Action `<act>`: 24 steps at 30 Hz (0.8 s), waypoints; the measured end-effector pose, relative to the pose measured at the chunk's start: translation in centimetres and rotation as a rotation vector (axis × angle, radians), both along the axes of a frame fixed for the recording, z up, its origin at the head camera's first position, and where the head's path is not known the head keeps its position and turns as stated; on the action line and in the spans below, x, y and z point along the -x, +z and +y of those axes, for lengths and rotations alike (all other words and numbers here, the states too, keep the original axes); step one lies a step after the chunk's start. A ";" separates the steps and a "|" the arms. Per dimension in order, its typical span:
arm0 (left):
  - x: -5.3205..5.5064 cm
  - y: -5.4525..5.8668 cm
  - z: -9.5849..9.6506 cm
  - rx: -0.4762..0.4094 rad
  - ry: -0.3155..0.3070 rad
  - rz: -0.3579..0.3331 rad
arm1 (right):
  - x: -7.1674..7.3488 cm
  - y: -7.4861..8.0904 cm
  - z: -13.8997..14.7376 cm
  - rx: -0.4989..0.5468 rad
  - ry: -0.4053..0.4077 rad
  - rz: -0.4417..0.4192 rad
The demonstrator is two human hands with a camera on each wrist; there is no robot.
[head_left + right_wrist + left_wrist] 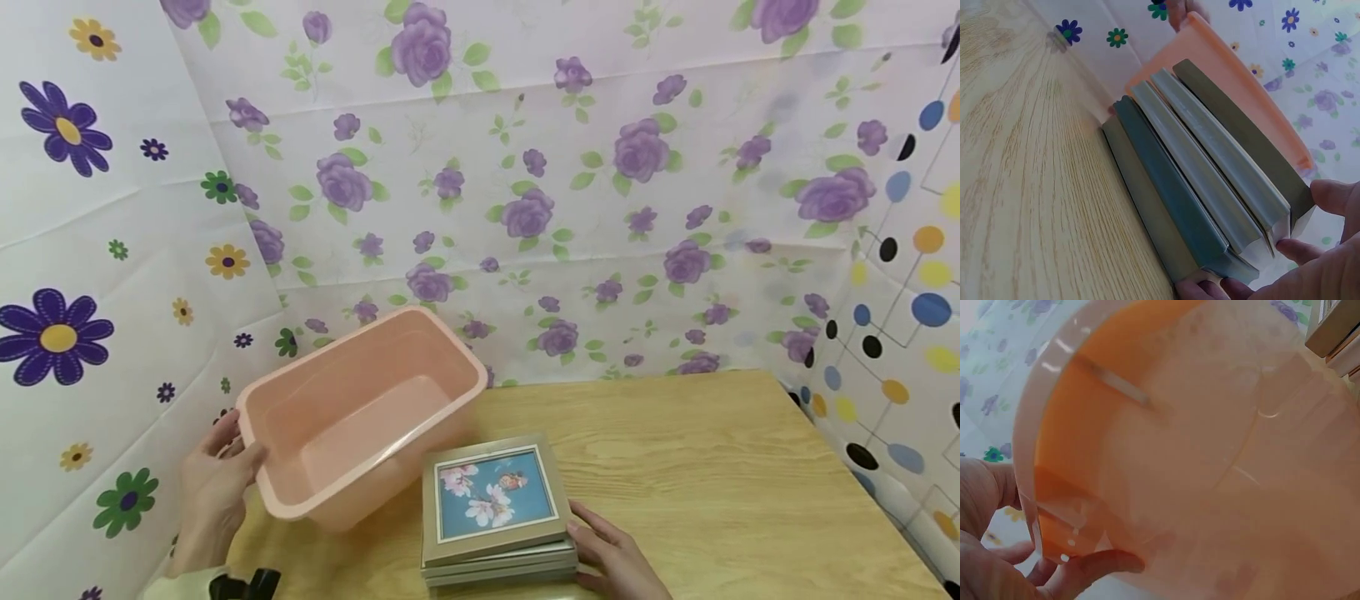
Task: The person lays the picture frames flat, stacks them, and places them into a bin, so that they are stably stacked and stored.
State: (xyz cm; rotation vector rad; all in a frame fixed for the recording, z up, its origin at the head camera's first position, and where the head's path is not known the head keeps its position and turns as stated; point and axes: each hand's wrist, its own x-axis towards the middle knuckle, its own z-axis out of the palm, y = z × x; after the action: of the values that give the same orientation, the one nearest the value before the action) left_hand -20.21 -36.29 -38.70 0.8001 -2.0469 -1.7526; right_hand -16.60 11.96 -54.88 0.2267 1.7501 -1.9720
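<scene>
My left hand (217, 479) grips the near left end of a pink plastic basin (442, 429), thumb inside and fingers outside the rim. The basin sits tilted at an angle on the left and looks bare inside. Beside it lies a stack of several picture frames (1210, 165). The top picture frame (495, 493) has a gold border and a print of pale blossoms on blue; it lies slightly askew. My right hand (618, 554) holds the stack at its right side, thumb at the top frame's corner, other fingers lower down along the edges.
The wooden table (675, 467) extends to the right of the stack. A floral curtain (517, 275) hangs behind it, with patterned sheets at the left and right. A black device (247, 583) is strapped at my left wrist.
</scene>
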 end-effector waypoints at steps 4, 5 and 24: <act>2.1 -0.1 0.6 0.034 -0.095 -0.023 | 0.0 0.0 0.1 0.011 0.017 0.013; 2.7 -0.1 0.7 0.037 -0.119 -0.030 | -0.1 0.0 0.2 0.011 0.020 0.017; 12.0 -2.5 5.3 -0.008 -0.524 0.071 | 0.1 -0.9 0.6 0.067 0.027 0.049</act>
State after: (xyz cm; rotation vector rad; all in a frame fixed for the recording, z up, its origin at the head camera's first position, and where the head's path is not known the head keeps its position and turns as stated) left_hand -32.19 -30.96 -41.19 0.1987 -2.3457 -2.0079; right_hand -16.68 12.54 -55.81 0.1328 1.7052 -2.0291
